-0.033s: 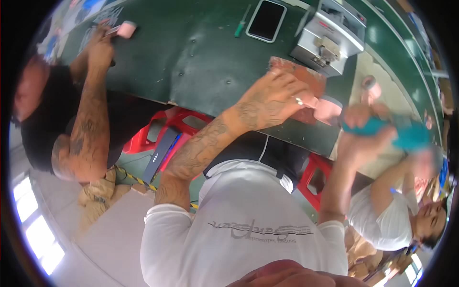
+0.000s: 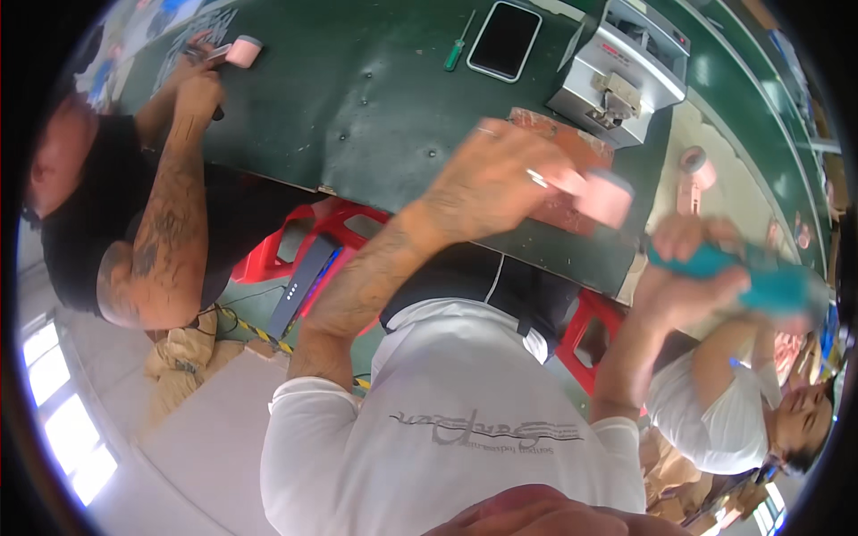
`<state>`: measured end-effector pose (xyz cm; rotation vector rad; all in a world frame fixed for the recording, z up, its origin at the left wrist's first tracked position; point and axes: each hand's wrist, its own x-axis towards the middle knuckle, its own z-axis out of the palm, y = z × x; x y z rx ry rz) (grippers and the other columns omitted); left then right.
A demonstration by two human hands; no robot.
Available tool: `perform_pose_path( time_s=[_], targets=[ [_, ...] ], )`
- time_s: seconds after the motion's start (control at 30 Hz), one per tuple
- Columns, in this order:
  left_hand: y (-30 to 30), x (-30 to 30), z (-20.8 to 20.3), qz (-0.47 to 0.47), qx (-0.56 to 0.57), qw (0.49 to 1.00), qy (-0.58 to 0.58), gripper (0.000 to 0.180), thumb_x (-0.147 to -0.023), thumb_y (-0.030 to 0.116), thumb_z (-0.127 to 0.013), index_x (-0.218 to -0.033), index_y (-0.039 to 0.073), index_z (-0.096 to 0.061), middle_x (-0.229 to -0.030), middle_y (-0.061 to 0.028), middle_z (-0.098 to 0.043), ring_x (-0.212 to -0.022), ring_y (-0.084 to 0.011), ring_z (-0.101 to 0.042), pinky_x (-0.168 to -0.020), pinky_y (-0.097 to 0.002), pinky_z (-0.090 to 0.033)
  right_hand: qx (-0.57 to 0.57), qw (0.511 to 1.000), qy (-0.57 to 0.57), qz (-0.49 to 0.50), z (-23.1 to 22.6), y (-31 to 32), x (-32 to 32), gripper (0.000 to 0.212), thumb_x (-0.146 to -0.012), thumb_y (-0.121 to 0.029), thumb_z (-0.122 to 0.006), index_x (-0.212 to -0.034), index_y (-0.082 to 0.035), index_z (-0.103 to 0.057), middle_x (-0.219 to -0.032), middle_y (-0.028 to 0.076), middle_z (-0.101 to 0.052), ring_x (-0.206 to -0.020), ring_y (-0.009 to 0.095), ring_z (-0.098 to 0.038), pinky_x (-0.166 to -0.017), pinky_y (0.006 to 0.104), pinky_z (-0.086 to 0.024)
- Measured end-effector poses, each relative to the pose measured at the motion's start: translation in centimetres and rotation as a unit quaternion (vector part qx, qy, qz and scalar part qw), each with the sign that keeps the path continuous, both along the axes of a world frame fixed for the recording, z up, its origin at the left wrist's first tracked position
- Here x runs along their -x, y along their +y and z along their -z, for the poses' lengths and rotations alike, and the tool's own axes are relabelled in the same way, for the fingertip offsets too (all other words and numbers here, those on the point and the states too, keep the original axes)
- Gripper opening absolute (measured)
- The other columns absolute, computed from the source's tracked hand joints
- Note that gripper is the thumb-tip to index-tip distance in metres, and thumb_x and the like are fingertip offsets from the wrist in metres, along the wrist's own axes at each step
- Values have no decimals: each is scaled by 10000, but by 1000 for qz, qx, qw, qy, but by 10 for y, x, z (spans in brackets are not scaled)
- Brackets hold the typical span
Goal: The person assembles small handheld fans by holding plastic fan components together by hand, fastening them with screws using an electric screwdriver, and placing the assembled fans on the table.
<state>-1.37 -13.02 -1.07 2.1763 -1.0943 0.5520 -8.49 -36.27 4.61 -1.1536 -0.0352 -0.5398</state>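
My left hand (image 2: 500,179) is closed round the narrow handle end of a pink device with a short round head (image 2: 603,198), held over the reddish mat (image 2: 572,147). A small bright metal bit shows by its fingers. To the right, my right hand (image 2: 688,277) is wrapped round a teal handheld tool (image 2: 773,284), blurred by motion, perhaps a power screwdriver. The tool lies apart from the pink device. Another pink device (image 2: 695,174) with a round head rests beyond my right hand, on a pale surface.
A grey metal machine (image 2: 617,76) stands at the back right of the green table (image 2: 384,116). Beside it lie a phone (image 2: 505,40) and a green-handled screwdriver (image 2: 459,45). A co-worker at left holds a pink device (image 2: 243,52); another person (image 2: 715,402) sits at right.
My left hand and the pink device have turned slightly and shifted a little left. My right hand has moved slightly down with the teal tool.
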Motion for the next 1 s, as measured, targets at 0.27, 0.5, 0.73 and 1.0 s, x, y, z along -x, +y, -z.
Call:
perform_pose_path(
  time_s=[0.27, 0.5, 0.73, 1.0],
  targets=[
    [216, -68, 9, -351, -99, 926, -96, 266, -941, 156, -718, -1186, 53, -695, -1189, -166, -702, -1053, -392, -673, -882, -463, -544, 42, 999, 11, 26, 19, -15, 47, 776, -918, -772, -567, -1112, -21, -558, -666, 63, -527, -552, 194, -492, -502, 333, -390],
    [-63, -33, -42, -19, 11, 984, 174, 352, -953, 364, -730, -1109, 50, -697, -984, -134, -757, -921, -302, -738, -822, -432, -581, 96, 992, 58, 65, 15, 1, 52, 788, -917, -704, -649, -1116, 50, -532, -692, 88, -543, -585, 211, -537, -535, 335, -438],
    [-250, -62, 6, 2, -111, 976, 190, 537, -924, 558, -615, -924, 40, -757, -973, -152, -760, -908, -313, -752, -792, -430, -584, 118, 989, 73, 43, 9, 8, 61, 766, -938, -694, -625, -1119, 40, -501, -676, 91, -535, -588, 217, -533, -558, 356, -444],
    [-197, -48, 8, 22, 78, 974, 212, 307, -896, 336, -676, -1035, 65, -712, -996, -135, -717, -995, -332, -691, -857, -448, -541, 141, 985, 85, 54, 17, -9, 65, 776, -936, -678, -648, -1131, 65, -536, -729, 94, -595, -639, 205, -591, -595, 337, -481]
  ],
)
